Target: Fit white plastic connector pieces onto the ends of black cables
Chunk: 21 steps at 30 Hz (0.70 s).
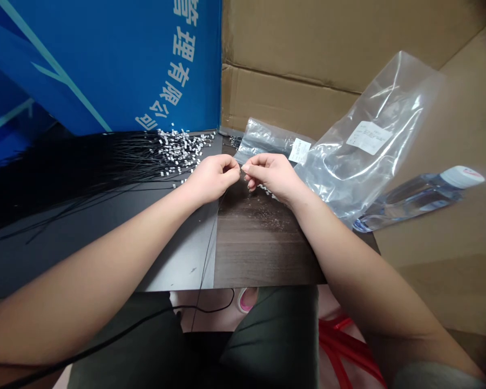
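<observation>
Tabletop point(263, 259), black wires point(117, 162), blue panel point(105, 54), cardboard point(283, 32)

A bare strip of tabletop point(263, 265) along its near edge leaves a low way in between the forearms, with a thin black wire point(206, 259) across its left part. The left hand point(213, 178) and right hand point(272, 174) fill the middle. A thick sheaf of black wires point(76, 167) blocks the left side; a blue panel point(105, 59) and cardboard wall point(275, 100) bar the far edge, a large plastic bag point(392, 102) and bottle point(413, 197) the right.
</observation>
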Each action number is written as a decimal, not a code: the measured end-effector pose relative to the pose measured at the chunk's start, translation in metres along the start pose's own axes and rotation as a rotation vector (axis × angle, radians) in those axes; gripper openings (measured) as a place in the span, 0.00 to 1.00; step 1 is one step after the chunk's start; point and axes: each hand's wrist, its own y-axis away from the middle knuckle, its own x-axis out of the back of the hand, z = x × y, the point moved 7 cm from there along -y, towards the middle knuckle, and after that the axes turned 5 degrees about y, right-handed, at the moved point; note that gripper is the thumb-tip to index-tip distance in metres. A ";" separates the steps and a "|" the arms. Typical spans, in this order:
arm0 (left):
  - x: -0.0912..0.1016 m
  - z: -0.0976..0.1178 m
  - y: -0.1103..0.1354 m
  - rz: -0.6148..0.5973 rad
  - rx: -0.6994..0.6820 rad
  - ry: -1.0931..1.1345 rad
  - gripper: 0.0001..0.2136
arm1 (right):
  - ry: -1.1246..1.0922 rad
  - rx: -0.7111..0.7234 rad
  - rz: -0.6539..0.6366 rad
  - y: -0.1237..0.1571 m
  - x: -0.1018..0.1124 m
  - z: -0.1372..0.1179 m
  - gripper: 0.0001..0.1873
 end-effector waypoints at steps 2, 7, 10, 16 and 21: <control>0.000 0.000 0.001 0.000 0.000 0.000 0.11 | 0.006 0.012 -0.004 0.000 0.000 -0.001 0.09; -0.002 0.001 0.002 -0.011 -0.005 0.014 0.11 | 0.020 0.015 -0.009 0.001 -0.002 -0.002 0.09; -0.001 0.002 0.001 0.015 -0.007 0.043 0.10 | 0.002 -0.001 0.014 0.001 -0.001 -0.001 0.10; 0.001 -0.001 -0.001 0.048 0.011 0.150 0.09 | -0.076 -0.028 0.058 0.000 0.002 0.001 0.10; -0.006 -0.008 -0.001 0.000 0.043 0.198 0.11 | -0.096 -0.041 0.073 0.000 0.002 0.003 0.10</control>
